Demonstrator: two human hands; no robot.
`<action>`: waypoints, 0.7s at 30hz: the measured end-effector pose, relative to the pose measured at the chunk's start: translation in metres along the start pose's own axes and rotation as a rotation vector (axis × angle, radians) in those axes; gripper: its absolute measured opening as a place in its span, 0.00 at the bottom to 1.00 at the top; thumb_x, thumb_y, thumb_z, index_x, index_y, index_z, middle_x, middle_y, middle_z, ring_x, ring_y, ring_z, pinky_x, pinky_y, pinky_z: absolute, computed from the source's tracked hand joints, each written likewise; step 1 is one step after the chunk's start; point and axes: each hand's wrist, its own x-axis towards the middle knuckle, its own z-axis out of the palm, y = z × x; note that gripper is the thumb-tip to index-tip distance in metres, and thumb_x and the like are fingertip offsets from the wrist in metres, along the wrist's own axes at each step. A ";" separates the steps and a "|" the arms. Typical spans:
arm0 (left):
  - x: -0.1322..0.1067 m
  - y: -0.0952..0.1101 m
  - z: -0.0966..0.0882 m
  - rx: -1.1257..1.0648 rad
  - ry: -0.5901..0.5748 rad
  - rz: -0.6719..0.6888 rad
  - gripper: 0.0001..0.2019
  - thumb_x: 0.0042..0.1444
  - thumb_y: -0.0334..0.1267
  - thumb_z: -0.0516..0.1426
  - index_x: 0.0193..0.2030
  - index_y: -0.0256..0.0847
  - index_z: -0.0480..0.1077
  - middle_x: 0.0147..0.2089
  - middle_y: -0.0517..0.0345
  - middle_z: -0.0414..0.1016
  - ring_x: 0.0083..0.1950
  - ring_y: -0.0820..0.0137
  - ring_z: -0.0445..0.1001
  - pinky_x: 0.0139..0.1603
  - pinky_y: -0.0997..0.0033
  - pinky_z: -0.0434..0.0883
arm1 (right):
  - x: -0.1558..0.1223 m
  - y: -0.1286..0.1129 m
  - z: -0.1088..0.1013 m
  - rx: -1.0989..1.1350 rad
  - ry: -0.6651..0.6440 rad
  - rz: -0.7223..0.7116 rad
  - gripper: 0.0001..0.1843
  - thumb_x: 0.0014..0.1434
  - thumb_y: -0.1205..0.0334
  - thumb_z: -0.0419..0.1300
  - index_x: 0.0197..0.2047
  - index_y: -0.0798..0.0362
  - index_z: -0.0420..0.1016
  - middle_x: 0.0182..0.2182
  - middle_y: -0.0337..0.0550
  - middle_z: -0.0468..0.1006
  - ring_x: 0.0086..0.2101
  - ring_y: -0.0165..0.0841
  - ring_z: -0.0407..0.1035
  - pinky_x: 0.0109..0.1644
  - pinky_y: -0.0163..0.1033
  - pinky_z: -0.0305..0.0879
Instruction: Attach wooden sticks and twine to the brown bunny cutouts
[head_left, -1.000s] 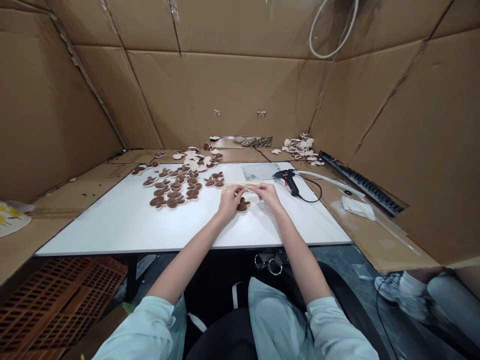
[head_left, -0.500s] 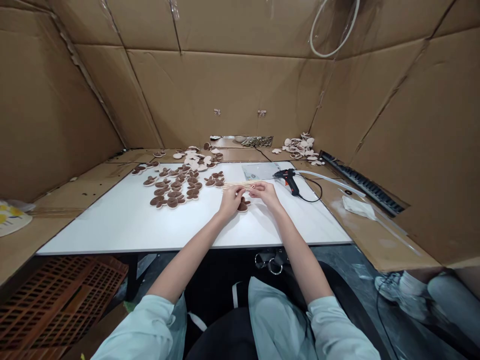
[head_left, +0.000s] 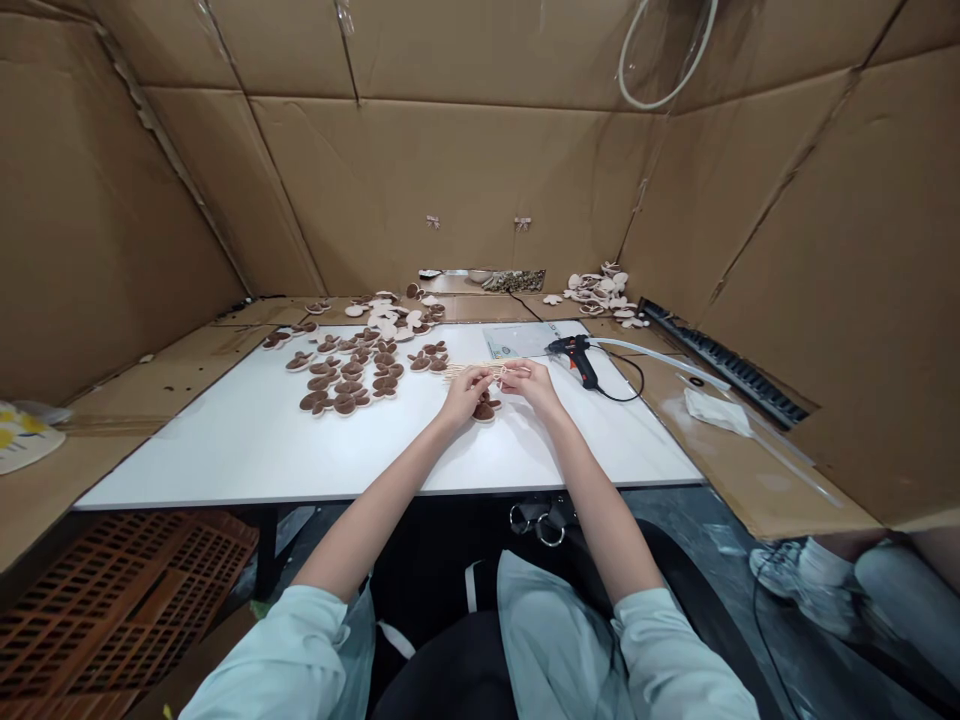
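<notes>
Both of my hands are together over the white board, fingertips pinched close to each other. My left hand [head_left: 466, 393] and my right hand [head_left: 529, 385] have a thin cream cord [head_left: 498, 374] between them; its exact shape is too small to make out. Just behind my fingers lies a bundle of pale thin strands [head_left: 459, 371]. Below the fingertips, a brown flower-like piece [head_left: 485, 411] with a pale edge rests on the board, partly hidden by my left hand. More brown pieces [head_left: 351, 385] lie in a cluster to the left.
A black glue gun [head_left: 576, 358] with a cable lies to the right on the white board [head_left: 247, 455], by a clear plastic bag [head_left: 517, 342]. Pale pieces are piled behind [head_left: 390, 318] and at back right [head_left: 598, 290]. Cardboard walls [head_left: 480, 170] enclose the table. Another person's shoe [head_left: 802, 590] shows lower right.
My fingers have shifted slightly around the cord, staying in the same place. The rest of the scene looks the same, apart from a small shift of the view.
</notes>
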 end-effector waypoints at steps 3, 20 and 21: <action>-0.001 0.001 0.001 -0.171 -0.020 -0.109 0.13 0.39 0.44 0.60 0.28 0.39 0.68 0.20 0.65 0.63 0.20 0.77 0.61 0.22 0.77 0.59 | 0.000 -0.001 0.000 0.012 0.005 0.008 0.14 0.35 0.70 0.66 0.27 0.54 0.67 0.18 0.35 0.73 0.21 0.26 0.67 0.31 0.35 0.68; -0.001 0.002 -0.001 -0.086 0.116 -0.067 0.10 0.36 0.43 0.61 0.25 0.38 0.74 0.28 0.56 0.75 0.28 0.72 0.67 0.28 0.73 0.62 | 0.001 0.002 -0.001 -0.037 0.034 -0.033 0.16 0.34 0.65 0.67 0.27 0.54 0.66 0.17 0.33 0.71 0.19 0.26 0.66 0.29 0.35 0.68; -0.002 0.002 -0.001 -0.088 0.104 -0.055 0.11 0.36 0.43 0.61 0.25 0.37 0.73 0.27 0.56 0.74 0.28 0.73 0.67 0.28 0.73 0.62 | 0.001 0.002 -0.001 -0.039 0.032 -0.033 0.16 0.33 0.65 0.67 0.28 0.54 0.66 0.17 0.33 0.71 0.19 0.25 0.66 0.29 0.35 0.68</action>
